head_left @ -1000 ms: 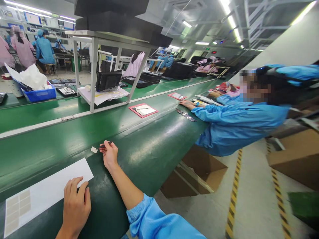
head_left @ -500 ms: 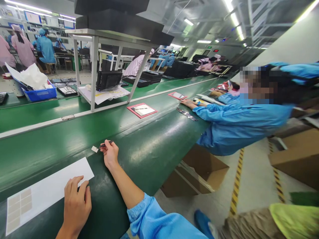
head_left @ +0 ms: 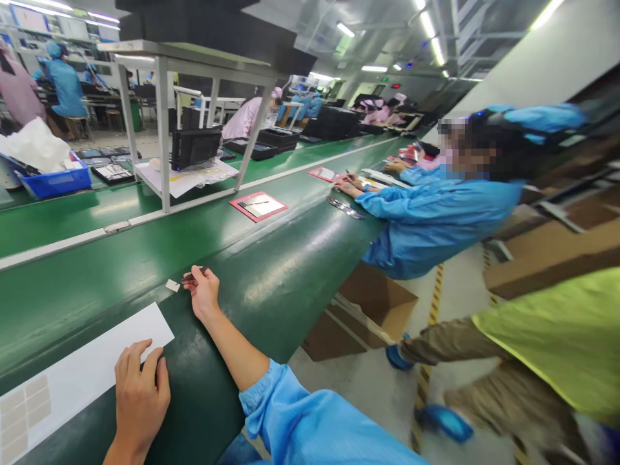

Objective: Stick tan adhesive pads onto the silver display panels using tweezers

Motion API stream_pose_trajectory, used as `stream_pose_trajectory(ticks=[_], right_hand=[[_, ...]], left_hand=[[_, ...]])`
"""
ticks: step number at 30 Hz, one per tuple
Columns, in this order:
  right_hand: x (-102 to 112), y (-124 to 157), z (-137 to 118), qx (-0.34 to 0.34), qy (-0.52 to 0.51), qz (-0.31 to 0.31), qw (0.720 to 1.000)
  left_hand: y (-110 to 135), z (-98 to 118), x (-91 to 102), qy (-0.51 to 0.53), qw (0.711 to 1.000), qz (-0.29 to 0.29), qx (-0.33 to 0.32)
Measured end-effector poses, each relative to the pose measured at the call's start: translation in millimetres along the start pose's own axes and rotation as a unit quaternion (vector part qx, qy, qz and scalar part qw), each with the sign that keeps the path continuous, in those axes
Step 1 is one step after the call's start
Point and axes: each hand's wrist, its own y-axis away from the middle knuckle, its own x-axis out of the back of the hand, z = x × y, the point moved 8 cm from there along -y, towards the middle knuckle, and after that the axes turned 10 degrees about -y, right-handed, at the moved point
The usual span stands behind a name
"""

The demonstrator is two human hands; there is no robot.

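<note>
Dark tool point(head_left: 192, 277) in right hand point(head_left: 204, 294), tip beside white label point(head_left: 172, 285)

A factory assembly hall: 2 long green belts point(head_left: 290, 258) run past seated workers in blue smocks point(head_left: 431, 219) (caps too), with trays point(head_left: 259, 205), bins point(head_left: 51, 183) and ceiling striplights point(head_left: 429, 26).

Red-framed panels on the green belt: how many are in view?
2. One red-framed panel lies near the white stand; the other lies farther along, by a co-worker's hand. More may be hidden behind that person.
</note>
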Motion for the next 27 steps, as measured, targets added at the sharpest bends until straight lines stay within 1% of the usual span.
stream_pose_trajectory(ticks=[4, 9, 27], right_hand=[[-6, -5, -3, 0.000, -0.009, -0.001, 1.000], [-8, -9, -5, -0.002, -0.023, 0.004, 1.000], [-7, -8, -7, -0.005, -0.031, -0.001, 1.000]], left_hand=[[-6, -3, -3.3, 0.008, 1.000, -0.007, 0.004], [-11, -4, -4.7, 0.009, 1.000, -0.010, 0.000], [-12, -2, -4.2, 0.006, 1.000, -0.009, -0.004]])
